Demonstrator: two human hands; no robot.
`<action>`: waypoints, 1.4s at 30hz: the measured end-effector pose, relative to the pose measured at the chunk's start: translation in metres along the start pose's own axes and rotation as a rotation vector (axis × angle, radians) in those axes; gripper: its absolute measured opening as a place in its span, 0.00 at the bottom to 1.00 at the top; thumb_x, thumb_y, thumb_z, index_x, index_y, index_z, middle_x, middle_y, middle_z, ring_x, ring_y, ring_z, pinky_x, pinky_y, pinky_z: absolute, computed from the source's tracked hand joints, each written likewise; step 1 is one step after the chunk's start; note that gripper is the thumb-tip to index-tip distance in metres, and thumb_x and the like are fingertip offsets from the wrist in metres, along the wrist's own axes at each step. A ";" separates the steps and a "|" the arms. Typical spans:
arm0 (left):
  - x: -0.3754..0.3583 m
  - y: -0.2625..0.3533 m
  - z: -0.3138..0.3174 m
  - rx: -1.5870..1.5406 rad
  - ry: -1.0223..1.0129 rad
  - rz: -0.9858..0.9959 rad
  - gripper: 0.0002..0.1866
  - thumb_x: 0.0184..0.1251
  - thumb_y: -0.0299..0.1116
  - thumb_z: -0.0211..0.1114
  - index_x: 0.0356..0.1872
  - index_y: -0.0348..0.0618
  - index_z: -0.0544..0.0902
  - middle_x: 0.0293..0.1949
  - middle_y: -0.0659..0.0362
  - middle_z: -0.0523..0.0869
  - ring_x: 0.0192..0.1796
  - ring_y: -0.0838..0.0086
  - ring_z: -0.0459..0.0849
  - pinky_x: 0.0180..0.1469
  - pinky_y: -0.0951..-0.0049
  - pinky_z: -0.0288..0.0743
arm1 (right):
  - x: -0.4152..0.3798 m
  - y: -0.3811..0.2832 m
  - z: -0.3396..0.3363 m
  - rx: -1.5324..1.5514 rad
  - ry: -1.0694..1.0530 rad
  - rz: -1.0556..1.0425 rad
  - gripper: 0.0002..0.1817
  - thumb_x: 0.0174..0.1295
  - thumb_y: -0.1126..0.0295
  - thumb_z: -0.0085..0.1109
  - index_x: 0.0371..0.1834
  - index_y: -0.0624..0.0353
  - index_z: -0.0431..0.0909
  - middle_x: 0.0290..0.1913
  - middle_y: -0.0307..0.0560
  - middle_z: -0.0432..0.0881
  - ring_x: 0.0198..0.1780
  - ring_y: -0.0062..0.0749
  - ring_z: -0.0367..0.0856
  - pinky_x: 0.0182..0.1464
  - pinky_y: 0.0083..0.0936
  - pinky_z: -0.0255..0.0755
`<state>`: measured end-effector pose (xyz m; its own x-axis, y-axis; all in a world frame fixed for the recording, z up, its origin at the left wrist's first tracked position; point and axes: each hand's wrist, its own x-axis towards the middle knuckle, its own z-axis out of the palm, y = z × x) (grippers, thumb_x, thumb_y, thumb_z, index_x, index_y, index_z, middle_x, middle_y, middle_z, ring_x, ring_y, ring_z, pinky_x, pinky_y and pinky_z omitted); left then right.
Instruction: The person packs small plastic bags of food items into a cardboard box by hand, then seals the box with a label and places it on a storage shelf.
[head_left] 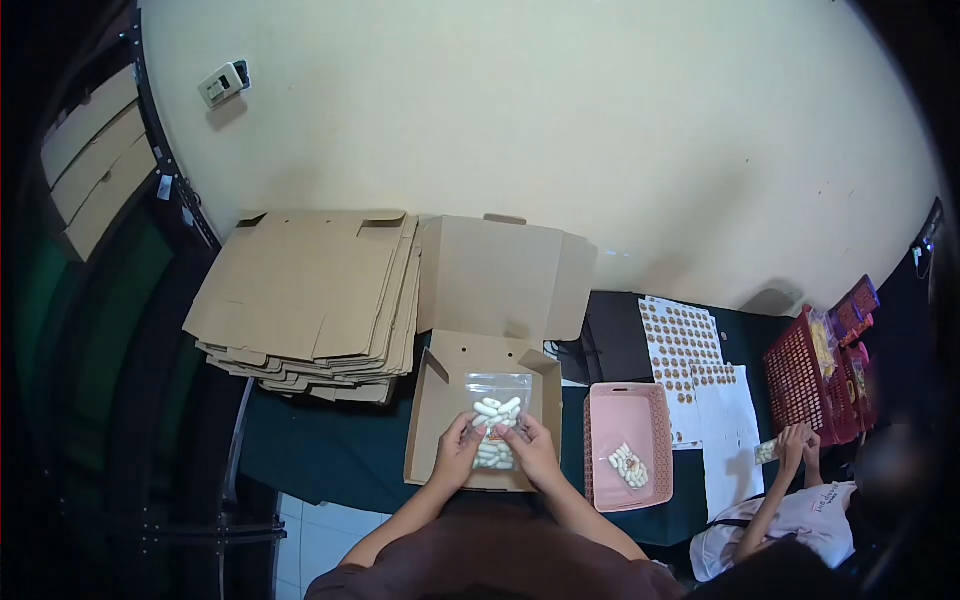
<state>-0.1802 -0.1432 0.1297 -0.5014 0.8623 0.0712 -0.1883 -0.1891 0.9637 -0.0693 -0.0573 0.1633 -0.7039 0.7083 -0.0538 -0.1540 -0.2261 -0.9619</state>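
Observation:
A clear plastic bag (496, 408) of white, finger-shaped pieces is held between my two hands, above an open cardboard box (424, 450). My left hand (457, 450) grips the bag's left side, its thumb pressed on the front. On the right side my right hand (532, 449) does the same, the two thumbs close together near the bag's middle. The box's lid (492, 275) stands raised against the wall behind. Right of the box, a pink basket (598, 490) contains another bag (630, 467) of similar white pieces.
Flattened cardboard boxes (300, 290) are stacked at left. Sticker sheets (680, 345) and white paper (730, 430) lie right of the pink basket. A red basket (795, 385) of packaged goods stands far right. Beside it a co-worker's hands (795, 445) hold a small packet (767, 452).

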 end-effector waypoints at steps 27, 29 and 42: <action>0.004 -0.015 -0.037 0.119 -0.228 -0.087 0.29 0.65 0.32 0.57 0.61 0.36 0.54 0.55 0.50 0.66 0.59 0.68 0.66 0.61 0.70 0.59 | 0.009 0.034 0.012 -0.006 0.043 0.121 0.15 0.64 0.69 0.53 0.52 0.64 0.69 0.44 0.40 0.77 0.46 0.19 0.75 0.49 0.19 0.69; 0.006 -0.012 -0.037 0.093 -0.207 -0.097 0.31 0.62 0.30 0.59 0.61 0.35 0.54 0.55 0.51 0.65 0.59 0.68 0.65 0.61 0.71 0.59 | 0.012 0.034 0.013 -0.002 0.039 0.134 0.15 0.64 0.70 0.53 0.52 0.64 0.69 0.44 0.40 0.77 0.45 0.19 0.75 0.49 0.19 0.70; -0.003 -0.030 -0.036 0.133 -0.159 -0.113 0.30 0.60 0.28 0.61 0.61 0.37 0.56 0.53 0.51 0.69 0.58 0.69 0.67 0.59 0.71 0.62 | 0.015 0.054 0.016 0.080 0.105 0.051 0.19 0.66 0.72 0.50 0.58 0.65 0.63 0.49 0.43 0.74 0.50 0.23 0.73 0.51 0.22 0.68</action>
<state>-0.2035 -0.1572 0.0914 -0.3419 0.9397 -0.0093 -0.1178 -0.0331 0.9925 -0.0993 -0.0690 0.1151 -0.6361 0.7599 -0.1340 -0.1775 -0.3132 -0.9329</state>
